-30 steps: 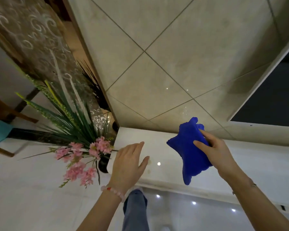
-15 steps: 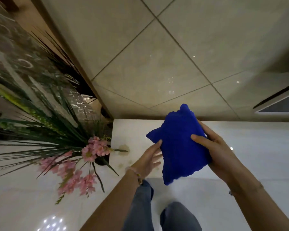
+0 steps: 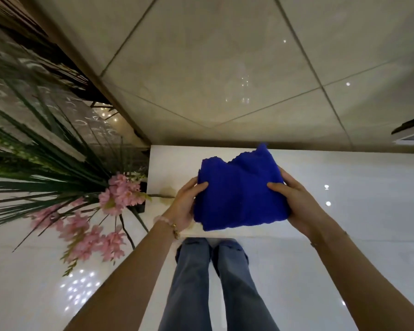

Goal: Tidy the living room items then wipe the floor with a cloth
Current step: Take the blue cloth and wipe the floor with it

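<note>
We grip the blue cloth (image 3: 240, 197) between our left hand (image 3: 184, 206) and right hand (image 3: 296, 204), thumbs clamped over its top, bunching it into a pad, likely for wiping the glossy white floor (image 3: 344, 247); pink flowers (image 3: 120, 194) stand leftward

Both forearms reach forward from the bottom of the view and converge toward the middle, bare to the wrists. The left hand (image 3: 185, 206) is curled with its thumb on top and fingers tucked beneath what it grips, a beaded bracelet circling the wrist just behind it. The right hand (image 3: 296, 201) mirrors it on the other side, thumb lying across the top and pointing inward, fingers wrapped underneath, a thin bracelet on that wrist; below and between the arms, two legs in blue jeans stand close together.
</note>
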The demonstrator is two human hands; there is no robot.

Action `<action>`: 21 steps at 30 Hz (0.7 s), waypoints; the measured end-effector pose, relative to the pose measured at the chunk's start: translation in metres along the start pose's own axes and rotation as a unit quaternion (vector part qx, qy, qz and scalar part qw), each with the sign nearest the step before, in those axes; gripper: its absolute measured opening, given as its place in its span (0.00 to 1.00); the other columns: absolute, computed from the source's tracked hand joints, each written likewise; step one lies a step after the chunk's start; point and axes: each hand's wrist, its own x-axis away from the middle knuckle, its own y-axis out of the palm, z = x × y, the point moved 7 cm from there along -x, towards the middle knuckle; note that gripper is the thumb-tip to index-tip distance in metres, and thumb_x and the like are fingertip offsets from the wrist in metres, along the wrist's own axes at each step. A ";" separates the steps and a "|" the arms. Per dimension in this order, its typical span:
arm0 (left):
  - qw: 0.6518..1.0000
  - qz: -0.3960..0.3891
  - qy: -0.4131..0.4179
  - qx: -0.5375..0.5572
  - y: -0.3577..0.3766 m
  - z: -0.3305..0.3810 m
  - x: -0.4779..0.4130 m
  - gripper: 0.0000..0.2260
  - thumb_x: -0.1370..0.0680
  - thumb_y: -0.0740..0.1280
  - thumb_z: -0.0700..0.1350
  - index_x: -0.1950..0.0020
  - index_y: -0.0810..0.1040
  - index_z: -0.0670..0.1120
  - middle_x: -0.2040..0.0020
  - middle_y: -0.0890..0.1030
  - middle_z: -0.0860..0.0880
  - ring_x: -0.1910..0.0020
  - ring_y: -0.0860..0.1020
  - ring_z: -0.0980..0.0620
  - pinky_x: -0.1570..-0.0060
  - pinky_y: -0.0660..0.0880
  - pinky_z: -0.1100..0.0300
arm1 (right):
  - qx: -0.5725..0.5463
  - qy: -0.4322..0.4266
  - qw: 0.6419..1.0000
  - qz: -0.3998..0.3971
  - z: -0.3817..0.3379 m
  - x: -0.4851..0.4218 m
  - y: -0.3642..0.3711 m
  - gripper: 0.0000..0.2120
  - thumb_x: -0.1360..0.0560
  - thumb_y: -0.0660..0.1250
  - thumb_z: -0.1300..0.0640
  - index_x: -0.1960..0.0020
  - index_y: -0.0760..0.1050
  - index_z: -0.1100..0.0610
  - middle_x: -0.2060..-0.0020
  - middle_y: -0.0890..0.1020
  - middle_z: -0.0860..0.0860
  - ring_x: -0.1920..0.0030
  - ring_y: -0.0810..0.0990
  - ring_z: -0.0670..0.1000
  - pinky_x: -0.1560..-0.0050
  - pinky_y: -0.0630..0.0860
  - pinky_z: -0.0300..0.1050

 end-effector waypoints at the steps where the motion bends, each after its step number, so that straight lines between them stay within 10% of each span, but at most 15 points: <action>1: 1.000 0.000 -0.001 -0.009 -0.001 0.000 -0.005 0.13 0.23 0.65 0.43 0.39 0.76 0.51 0.42 0.81 0.52 0.42 0.77 0.47 0.47 0.75 0.50 | 0.001 0.005 1.000 -0.004 0.007 -0.008 -0.003 0.22 0.24 0.62 0.61 0.34 0.70 0.44 0.41 0.79 0.46 0.43 0.79 0.51 0.50 0.79 0.48; 13: 0.990 0.007 0.074 -0.122 -0.024 0.018 -0.104 0.21 0.24 0.63 0.35 0.32 0.70 0.51 0.39 0.78 0.52 0.42 0.77 0.50 0.52 0.78 0.54 | 0.060 -0.034 0.998 0.015 0.067 -0.130 -0.019 0.24 0.23 0.59 0.64 0.30 0.65 0.46 0.36 0.74 0.45 0.38 0.74 0.52 0.39 0.74 0.57; 21: 0.971 0.127 0.062 -0.191 -0.063 -0.004 -0.184 0.25 0.23 0.62 0.34 0.28 0.64 0.50 0.32 0.71 0.49 0.37 0.72 0.47 0.40 0.73 0.46 | 0.137 0.004 0.988 0.065 0.114 -0.202 -0.033 0.28 0.25 0.59 0.69 0.29 0.61 0.51 0.37 0.73 0.51 0.43 0.74 0.53 0.49 0.77 0.46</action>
